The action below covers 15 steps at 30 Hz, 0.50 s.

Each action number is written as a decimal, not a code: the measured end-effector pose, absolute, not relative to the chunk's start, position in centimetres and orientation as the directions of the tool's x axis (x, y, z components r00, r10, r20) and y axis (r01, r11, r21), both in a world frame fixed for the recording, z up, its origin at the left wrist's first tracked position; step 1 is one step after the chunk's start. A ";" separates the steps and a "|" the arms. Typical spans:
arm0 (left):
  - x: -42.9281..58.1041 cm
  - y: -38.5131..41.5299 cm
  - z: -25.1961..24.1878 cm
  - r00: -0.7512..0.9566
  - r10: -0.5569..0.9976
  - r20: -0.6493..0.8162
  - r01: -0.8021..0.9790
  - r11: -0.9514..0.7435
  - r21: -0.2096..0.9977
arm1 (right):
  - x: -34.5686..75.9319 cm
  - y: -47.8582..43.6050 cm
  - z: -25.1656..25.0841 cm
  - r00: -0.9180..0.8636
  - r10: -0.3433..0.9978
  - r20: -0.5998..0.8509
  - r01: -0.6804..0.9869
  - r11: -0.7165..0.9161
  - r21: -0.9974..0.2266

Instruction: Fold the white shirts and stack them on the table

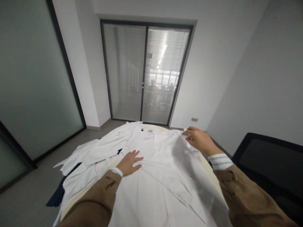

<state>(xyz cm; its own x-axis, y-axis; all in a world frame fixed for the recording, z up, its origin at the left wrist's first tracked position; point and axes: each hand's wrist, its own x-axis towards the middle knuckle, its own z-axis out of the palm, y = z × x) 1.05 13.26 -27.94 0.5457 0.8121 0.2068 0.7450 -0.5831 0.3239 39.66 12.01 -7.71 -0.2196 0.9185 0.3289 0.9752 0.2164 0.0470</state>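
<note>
A large white garment (163,176), perhaps a shirt or lab coat, lies spread over a round pale table (209,168). My left hand (129,162) rests flat on the white cloth with its fingers spread, holding nothing. At the far right edge of the cloth, my right hand (199,140) pinches the fabric and lifts a fold of it. More white cloth (87,160) lies bunched at the left side, over a dark navy garment (58,193) that hangs past the table edge.
A black chair (267,164) stands to the right of the table. Behind the table is a glass door with blinds (145,74), and a frosted glass panel (30,78) fills the left wall. Grey floor surrounds the table on the left.
</note>
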 end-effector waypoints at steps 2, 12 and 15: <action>1.0 13.3 -27.9 0.548 0.811 0.207 0.742 -0.585 0.327 | 38.4 12.1 -8.9 -0.289 0.950 0.120 0.951 0.299 -0.077; 1.0 13.4 -27.9 0.541 0.812 0.219 0.735 -0.583 0.347 | 41.4 13.6 -14.5 -0.036 0.938 -0.346 0.998 0.015 -0.064; 1.1 13.4 -28.0 0.536 0.812 0.231 0.730 -0.583 0.356 | 41.2 13.0 -16.4 -0.153 0.897 -0.415 0.988 0.131 -0.081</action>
